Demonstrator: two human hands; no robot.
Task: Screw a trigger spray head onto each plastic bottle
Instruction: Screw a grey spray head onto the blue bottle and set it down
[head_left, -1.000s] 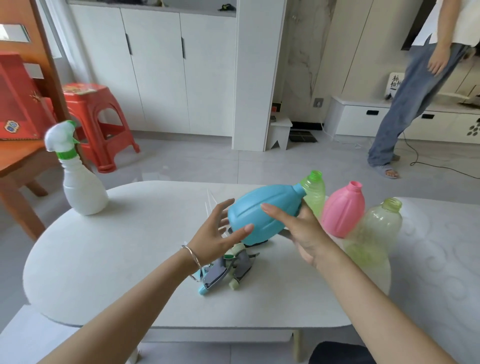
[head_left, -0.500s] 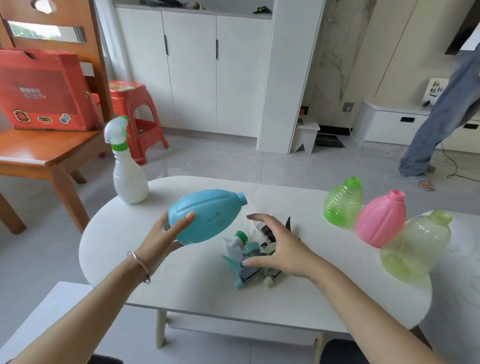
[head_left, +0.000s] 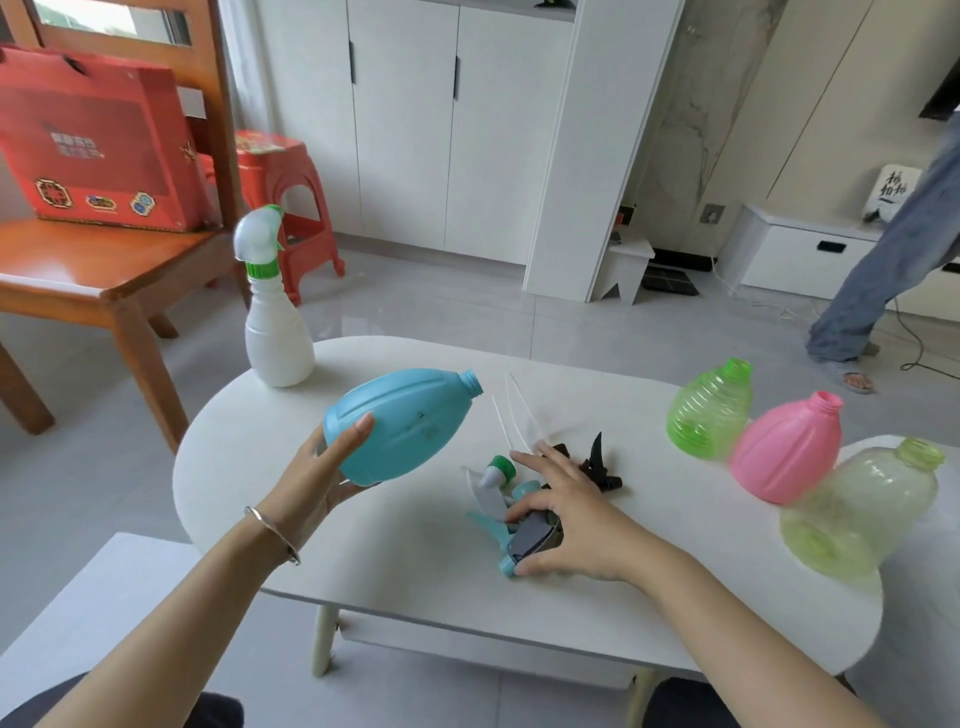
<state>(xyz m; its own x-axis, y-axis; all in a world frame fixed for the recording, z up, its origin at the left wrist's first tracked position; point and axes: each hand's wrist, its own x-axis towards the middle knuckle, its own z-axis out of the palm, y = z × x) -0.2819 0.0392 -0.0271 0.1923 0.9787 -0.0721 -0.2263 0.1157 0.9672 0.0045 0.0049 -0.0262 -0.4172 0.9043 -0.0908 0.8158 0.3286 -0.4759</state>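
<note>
My left hand (head_left: 317, 478) holds a blue bottle (head_left: 400, 423) tilted above the white table (head_left: 415, 561), its open neck pointing up and right. My right hand (head_left: 566, 519) rests on a pile of trigger spray heads, fingers closing around a grey and blue spray head (head_left: 530, 540). A white and green spray head (head_left: 491, 475) and a black one (head_left: 597, 462) lie in the same pile. A white bottle (head_left: 278, 338) with a fitted spray head stands at the table's far left. Green (head_left: 709, 410), pink (head_left: 787, 447) and pale yellow-green (head_left: 862, 499) bottles lean at the right, uncapped.
A wooden chair (head_left: 104, 265) with a red box (head_left: 98, 140) stands left of the table, a red stool (head_left: 275, 176) behind it. Another person's legs (head_left: 878, 265) are at the far right. A white bench edge (head_left: 78, 608) sits near my left forearm.
The blue bottle passed from both hands into my left hand alone and moved left. My right hand dropped onto the spray head pile and closed around the grey and blue one.
</note>
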